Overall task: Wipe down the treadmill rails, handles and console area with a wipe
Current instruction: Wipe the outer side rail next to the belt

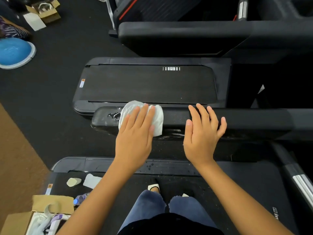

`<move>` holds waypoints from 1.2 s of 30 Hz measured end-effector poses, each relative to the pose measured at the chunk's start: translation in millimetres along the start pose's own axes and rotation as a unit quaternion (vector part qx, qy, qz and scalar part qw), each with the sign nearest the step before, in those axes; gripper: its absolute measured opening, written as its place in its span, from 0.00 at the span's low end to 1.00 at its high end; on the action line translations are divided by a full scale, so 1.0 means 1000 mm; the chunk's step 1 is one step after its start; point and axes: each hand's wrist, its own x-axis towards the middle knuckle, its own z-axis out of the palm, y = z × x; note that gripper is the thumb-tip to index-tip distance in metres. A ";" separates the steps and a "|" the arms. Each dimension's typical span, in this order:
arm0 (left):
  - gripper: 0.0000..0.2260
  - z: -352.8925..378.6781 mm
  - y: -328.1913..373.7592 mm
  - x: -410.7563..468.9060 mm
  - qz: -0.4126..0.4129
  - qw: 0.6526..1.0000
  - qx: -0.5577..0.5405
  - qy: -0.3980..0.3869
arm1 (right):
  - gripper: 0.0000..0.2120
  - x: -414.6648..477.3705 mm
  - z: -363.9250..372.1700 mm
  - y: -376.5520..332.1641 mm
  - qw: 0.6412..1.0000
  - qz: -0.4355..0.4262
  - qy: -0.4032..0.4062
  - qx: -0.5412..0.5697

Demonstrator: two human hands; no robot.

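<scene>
Head view: left hand (135,131) presses the wipe (156,118) flat-fingered on the wet rail (254,119) near its end; right hand (202,131) rests open beside; handles and console (186,36) look untouched, so early going

The dark floor (55,78) carries a black treadmill (149,83), a nearer treadmill (237,192), a blue balance dome (15,51) and an open cardboard box (48,11).
</scene>
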 end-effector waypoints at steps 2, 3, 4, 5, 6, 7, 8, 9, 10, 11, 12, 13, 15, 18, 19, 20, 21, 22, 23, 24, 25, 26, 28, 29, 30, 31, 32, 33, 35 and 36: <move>0.22 -0.001 -0.008 0.010 0.004 1.000 0.012 0.002 | 0.20 0.000 0.002 -0.001 1.000 0.002 0.010 0.000; 0.22 -0.001 -0.009 0.020 0.000 1.000 0.016 0.002 | 0.20 0.000 0.003 -0.001 1.000 0.003 0.013 0.002; 0.22 0.000 -0.008 0.032 -0.012 1.000 0.014 0.000 | 0.20 0.000 0.003 -0.001 1.000 0.004 0.014 0.003; 0.24 0.000 -0.007 0.044 -0.032 0.999 0.007 -0.008 | 0.20 -0.001 0.003 -0.001 1.000 0.005 0.015 0.003; 0.25 0.000 -0.005 0.053 -0.050 0.999 0.002 -0.013 | 0.20 -0.001 0.003 -0.001 1.000 0.005 0.016 0.002; 0.26 0.001 -0.004 0.057 -0.062 0.998 0.000 -0.012 | 0.20 -0.001 0.003 -0.001 1.000 0.005 0.017 0.000; 0.26 0.003 -0.002 0.055 -0.067 0.998 -0.003 -0.005 | 0.20 -0.002 0.003 -0.001 1.000 0.005 0.019 -0.002; 0.25 0.004 0.000 0.049 -0.062 0.998 -0.002 0.001 | 0.20 -0.002 0.003 -0.002 1.000 0.005 0.022 -0.003; 0.24 0.004 0.002 0.039 -0.050 0.999 0.002 -0.001 | 0.20 -0.001 0.003 -0.002 1.000 0.005 0.025 -0.003; 0.23 0.003 0.002 0.026 -0.038 0.999 0.005 -0.005 | 0.20 -0.001 0.003 -0.002 1.000 0.005 0.028 -0.004; 0.22 0.001 -0.001 0.014 -0.031 0.999 0.010 -0.007 | 0.20 -0.001 0.003 -0.002 1.000 0.003 0.028 -0.005; 0.22 0.000 -0.009 0.003 -0.029 0.999 0.017 -0.007 | 0.20 -0.001 0.003 -0.001 1.000 0.000 0.027 -0.005; 0.22 -0.007 -0.034 -0.010 -0.037 0.998 0.046 0.001 | 0.20 -0.002 0.002 0.001 1.000 -0.007 0.023 -0.005; 0.23 -0.013 -0.075 -0.014 -0.092 0.994 0.054 -0.003 | 0.20 -0.002 0.002 0.002 1.000 -0.007 0.021 -0.007; 0.23 -0.012 -0.083 -0.011 -0.132 0.990 0.045 -0.007 | 0.20 -0.002 0.002 0.001 1.000 -0.005 0.022 -0.009; 0.25 -0.010 -0.085 -0.006 -0.165 0.985 0.050 -0.011 | 0.20 -0.002 0.002 0.001 1.000 -0.003 0.023 -0.011; 0.27 -0.008 -0.079 -0.003 -0.184 0.981 0.061 -0.011 | 0.20 -0.002 0.002 0.001 1.000 0.000 0.023 -0.011; 0.29 -0.005 -0.066 0.001 -0.178 0.981 0.075 -0.012 | 0.20 -0.002 0.003 0.000 1.000 0.003 0.022 -0.011; 0.29 -0.002 -0.048 0.004 -0.151 0.984 0.093 -0.022 | 0.20 -0.002 0.003 0.000 1.000 0.004 0.023 -0.012; 0.28 0.003 -0.026 0.006 -0.118 0.988 0.100 -0.024 | 0.20 -0.002 0.003 -0.001 1.000 0.004 0.025 -0.014; 0.26 0.007 -0.005 0.006 -0.084 0.993 0.086 -0.012 | 0.20 -0.002 0.004 -0.001 0.999 0.003 0.027 -0.017; 0.25 0.008 0.014 0.007 -0.055 0.997 0.060 -0.004 | 0.20 -0.002 0.004 -0.002 0.999 0.003 0.028 -0.018; 0.22 0.005 0.028 0.009 -0.018 1.000 0.012 -0.010 | 0.20 -0.002 0.004 -0.003 0.999 0.004 0.031 -0.018; 0.22 0.006 0.021 0.010 -0.006 1.000 0.009 -0.011 | 0.20 -0.002 0.005 -0.003 0.999 0.005 0.033 -0.020; 0.22 0.006 0.010 0.011 -0.002 1.000 0.016 -0.013 | 0.19 -0.002 0.005 -0.003 0.999 0.005 0.035 -0.023; 0.23 0.005 -0.004 0.012 -0.014 0.999 0.023 -0.018 | 0.19 -0.002 0.005 -0.002 0.999 0.006 0.035 -0.023; 0.23 0.004 -0.016 0.013 -0.035 0.999 0.028 -0.015 | 0.19 -0.002 0.004 -0.002 0.999 0.007 0.034 -0.023; 0.24 0.002 -0.027 0.015 -0.061 0.998 0.029 -0.007 | 0.20 -0.002 0.004 -0.002 0.999 0.007 0.032 -0.024; 0.24 0.003 -0.035 0.017 -0.099 0.995 0.033 0.005 | 0.20 -0.002 0.004 -0.003 0.999 0.009 0.027 -0.031; 0.24 0.005 -0.032 0.018 -0.113 0.993 0.034 0.013 | 0.20 -0.002 0.003 -0.004 0.999 0.011 0.023 -0.034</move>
